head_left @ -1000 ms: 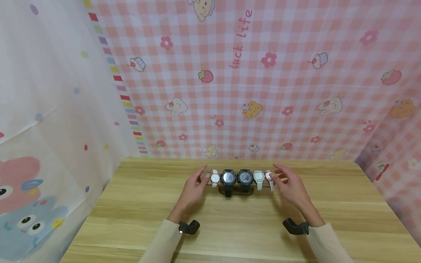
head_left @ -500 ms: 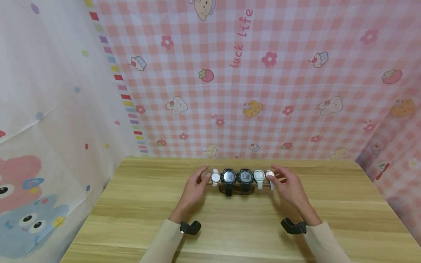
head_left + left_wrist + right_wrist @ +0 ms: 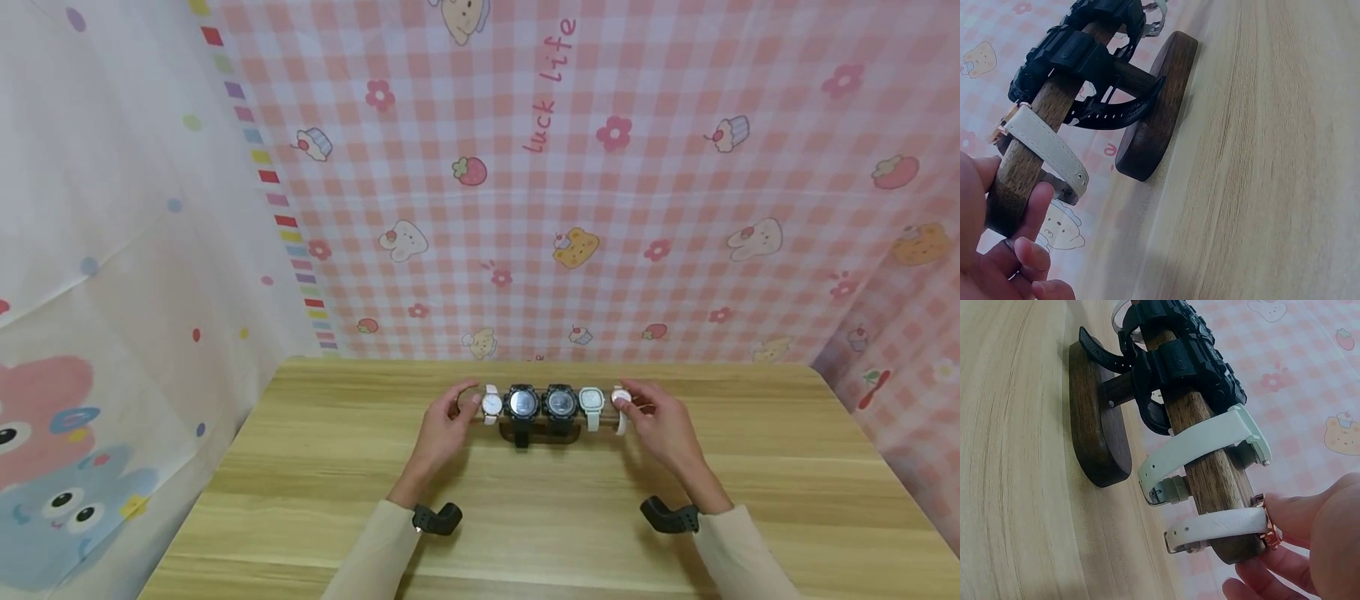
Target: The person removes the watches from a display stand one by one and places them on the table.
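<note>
A dark wooden watch stand [image 3: 1054, 103] carries several watches along its bar. My left hand [image 3: 441, 429] grips the bar's left end between thumb and fingers, beside a watch with a white strap and round dial [image 3: 491, 405]. At the other end my right hand [image 3: 665, 427] holds a small watch with a white strap and rose-gold case [image 3: 1222, 526]; the thumb presses the case, and the fingers lie at the bar's end. Further in hangs a pale green watch [image 3: 1200, 440] with a squarish case. Two bulky black watches [image 3: 522, 403] sit mid-bar, one strap hanging down.
The stand's rounded wooden base [image 3: 1094, 419] rests on a wood-grain table [image 3: 525, 500] near its back edge. A pink checked cloth [image 3: 510, 208] hangs behind, and a white printed cloth [image 3: 135, 250] on the left. Black wrist cameras [image 3: 438, 518] jut inward from both wrists.
The small white-strapped watch has shifted slightly right toward the bar's end under my right hand, and its strap hangs straighter. My left hand has stayed on the bar's left end.
</note>
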`<state>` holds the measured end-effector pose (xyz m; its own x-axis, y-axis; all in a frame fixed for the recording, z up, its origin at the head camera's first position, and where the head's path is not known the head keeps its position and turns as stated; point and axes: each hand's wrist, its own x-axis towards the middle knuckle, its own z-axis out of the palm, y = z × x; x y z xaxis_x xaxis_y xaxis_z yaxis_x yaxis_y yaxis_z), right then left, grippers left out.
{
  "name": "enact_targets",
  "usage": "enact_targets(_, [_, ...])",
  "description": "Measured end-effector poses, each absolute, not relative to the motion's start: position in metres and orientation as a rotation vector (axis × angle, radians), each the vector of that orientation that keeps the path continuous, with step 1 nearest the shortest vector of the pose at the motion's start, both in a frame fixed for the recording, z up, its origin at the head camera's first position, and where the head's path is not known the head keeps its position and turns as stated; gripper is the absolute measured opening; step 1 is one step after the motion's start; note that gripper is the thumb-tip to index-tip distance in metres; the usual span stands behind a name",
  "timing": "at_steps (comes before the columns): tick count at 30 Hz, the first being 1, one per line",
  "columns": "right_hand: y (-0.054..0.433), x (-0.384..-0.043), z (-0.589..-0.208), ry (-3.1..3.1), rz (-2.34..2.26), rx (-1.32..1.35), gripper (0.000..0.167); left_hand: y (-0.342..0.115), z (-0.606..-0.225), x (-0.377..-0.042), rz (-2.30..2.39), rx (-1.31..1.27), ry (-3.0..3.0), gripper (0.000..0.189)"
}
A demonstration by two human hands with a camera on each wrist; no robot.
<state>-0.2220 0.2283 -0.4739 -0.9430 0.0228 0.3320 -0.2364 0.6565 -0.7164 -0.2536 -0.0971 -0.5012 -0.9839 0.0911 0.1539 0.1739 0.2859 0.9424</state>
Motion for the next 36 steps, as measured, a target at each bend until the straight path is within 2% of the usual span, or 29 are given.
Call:
enact_targets(18, [0.238, -0.224, -0.471, -2.600, 1.225, 0.072, 0.034, -0.097, -0.501, -0.252, -1.706, -0.229, -2.490, 0.030])
enact_targets(36, [0.249, -0.216, -0.469, -2.591, 1.375, 0.120, 0.033, -0.097, -0.502, -0.253, -1.691, -0.226, -2.505, 0.030])
